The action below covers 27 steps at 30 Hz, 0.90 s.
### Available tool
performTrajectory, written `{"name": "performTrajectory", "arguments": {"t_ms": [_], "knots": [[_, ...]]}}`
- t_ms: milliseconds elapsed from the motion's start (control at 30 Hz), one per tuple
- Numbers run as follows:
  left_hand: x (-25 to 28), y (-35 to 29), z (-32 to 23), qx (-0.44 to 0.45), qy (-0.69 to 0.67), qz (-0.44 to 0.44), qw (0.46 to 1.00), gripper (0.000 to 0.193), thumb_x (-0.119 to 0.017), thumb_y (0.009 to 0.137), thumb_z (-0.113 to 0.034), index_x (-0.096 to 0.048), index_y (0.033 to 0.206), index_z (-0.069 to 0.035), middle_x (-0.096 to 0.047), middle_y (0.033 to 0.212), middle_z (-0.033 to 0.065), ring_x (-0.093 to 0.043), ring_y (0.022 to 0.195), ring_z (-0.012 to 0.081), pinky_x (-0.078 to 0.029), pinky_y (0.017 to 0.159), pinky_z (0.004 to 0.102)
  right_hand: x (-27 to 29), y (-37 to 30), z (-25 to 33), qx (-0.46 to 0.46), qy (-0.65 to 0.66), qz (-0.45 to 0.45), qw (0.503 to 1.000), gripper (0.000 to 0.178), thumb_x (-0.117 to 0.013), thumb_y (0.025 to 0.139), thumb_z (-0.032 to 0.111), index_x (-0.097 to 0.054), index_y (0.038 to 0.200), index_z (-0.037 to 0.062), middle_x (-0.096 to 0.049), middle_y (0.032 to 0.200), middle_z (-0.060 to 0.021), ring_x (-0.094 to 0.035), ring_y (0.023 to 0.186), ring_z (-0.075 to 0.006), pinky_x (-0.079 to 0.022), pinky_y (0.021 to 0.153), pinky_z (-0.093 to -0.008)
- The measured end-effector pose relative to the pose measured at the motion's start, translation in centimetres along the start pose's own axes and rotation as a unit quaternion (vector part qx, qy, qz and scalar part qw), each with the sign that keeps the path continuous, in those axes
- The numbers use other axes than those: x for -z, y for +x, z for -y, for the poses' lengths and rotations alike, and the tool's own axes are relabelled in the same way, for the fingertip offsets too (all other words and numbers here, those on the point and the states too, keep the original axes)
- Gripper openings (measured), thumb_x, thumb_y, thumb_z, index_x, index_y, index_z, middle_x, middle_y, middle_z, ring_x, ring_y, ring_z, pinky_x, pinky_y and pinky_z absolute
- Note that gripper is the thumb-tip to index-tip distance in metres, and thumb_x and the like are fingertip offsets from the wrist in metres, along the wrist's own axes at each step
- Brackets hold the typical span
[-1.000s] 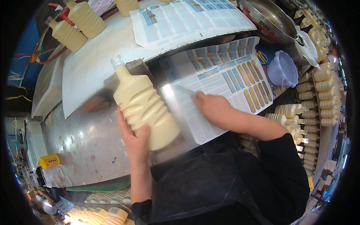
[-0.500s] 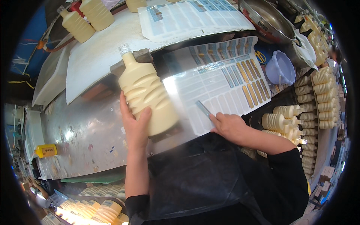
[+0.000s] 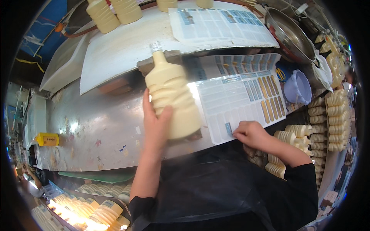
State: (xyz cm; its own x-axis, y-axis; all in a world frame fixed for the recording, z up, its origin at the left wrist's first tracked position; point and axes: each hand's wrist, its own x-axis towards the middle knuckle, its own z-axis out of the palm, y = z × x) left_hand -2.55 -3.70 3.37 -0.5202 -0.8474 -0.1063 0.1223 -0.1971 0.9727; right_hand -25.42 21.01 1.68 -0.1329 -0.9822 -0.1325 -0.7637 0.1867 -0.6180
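A cream-coloured bottle (image 3: pixel 173 102) with wavy grooves and a clear threaded neck leans back on the bench, its shoulder near a dark block (image 3: pixel 171 57). My left hand (image 3: pixel 156 121) grips its lower left side, thumb across the front. To the right, my right hand (image 3: pixel 252 134) is closed, with thumb and fingertips pinched at the lower end of a small blue label strip (image 3: pixel 228 128). This strip is just over the lower edge of a white label sheet (image 3: pixel 219 109), which carries rows of blue and gold strips and bare slots.
A metal bench (image 3: pixel 88 131) spreads leftward, with a yellow container (image 3: pixel 47 139) at its far left. Behind are a white board (image 3: pixel 115 57), another label sheet (image 3: pixel 216 30) and more bottles (image 3: pixel 102 17). A wide pan (image 3: pixel 289 34) and lavender bucket (image 3: pixel 297 88) stand right, near stacked bottles (image 3: pixel 295 136).
The view has shifted, so the bench scene sits further right. My right hand has turned and drawn closer to the sheet's lower edge with the strip. My left hand keeps hold of the bottle.
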Motion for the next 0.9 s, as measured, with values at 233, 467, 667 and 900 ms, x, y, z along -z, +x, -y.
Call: {"name": "performTrajectory", "arguments": {"t_ms": [233,467,667,900], "knots": [[0.6,0.3,-0.6,0.013,0.084,0.024,0.996,0.086,-0.071,0.089,-0.014,-0.023,0.16,-0.001,-0.052,0.146,0.0195,-0.059,0.126,0.0262,-0.051,0.103,0.0388,8.3,13.8,6.5,-0.104,0.195,-0.01,0.975,0.019,-0.066,0.096,0.014,-0.078,0.104,0.002,-0.065,0.085,-0.0011,-0.059,0.078,-0.0078,-0.047,0.07,-0.0258],[1.6,2.1,-1.4,-0.046,0.09,0.001,0.995,0.089,-0.072,0.087,-0.024,-0.025,0.16,-0.007,-0.044,0.15,0.0214,-0.056,0.128,0.0303,-0.052,0.101,0.0416,9.8,20.0,12.5,0.378,-0.212,-0.104,0.895,0.023,-0.066,0.084,0.007,-0.071,0.105,0.0148,-0.057,0.085,-0.0051,-0.064,0.071,-0.0236,-0.053,0.058,-0.0358],[1.2,5.8,-3.0,0.006,-0.017,-0.039,0.999,0.035,-0.067,0.098,-0.027,-0.059,0.122,-0.003,-0.063,0.116,0.0067,-0.058,0.107,0.0134,-0.048,0.093,0.03,10.1,20.9,10.3,0.404,-0.281,-0.068,0.868,0.034,-0.068,0.079,0.008,-0.072,0.112,0.0156,-0.057,0.085,-0.0032,-0.061,0.067,-0.0199,-0.05,0.053,-0.0331],[1.0,6.7,-1.7,-0.008,0.002,-0.071,0.997,0.03,-0.073,0.094,-0.022,-0.062,0.114,-0.003,-0.065,0.109,0.0055,-0.059,0.104,0.0128,-0.048,0.093,0.03,9.6,22.0,8.6,0.432,-0.242,-0.138,0.858,0.042,-0.074,0.072,0.003,-0.076,0.112,0.015,-0.059,0.083,-0.0021,-0.06,0.064,-0.0171,-0.049,0.051,-0.0293]]}}
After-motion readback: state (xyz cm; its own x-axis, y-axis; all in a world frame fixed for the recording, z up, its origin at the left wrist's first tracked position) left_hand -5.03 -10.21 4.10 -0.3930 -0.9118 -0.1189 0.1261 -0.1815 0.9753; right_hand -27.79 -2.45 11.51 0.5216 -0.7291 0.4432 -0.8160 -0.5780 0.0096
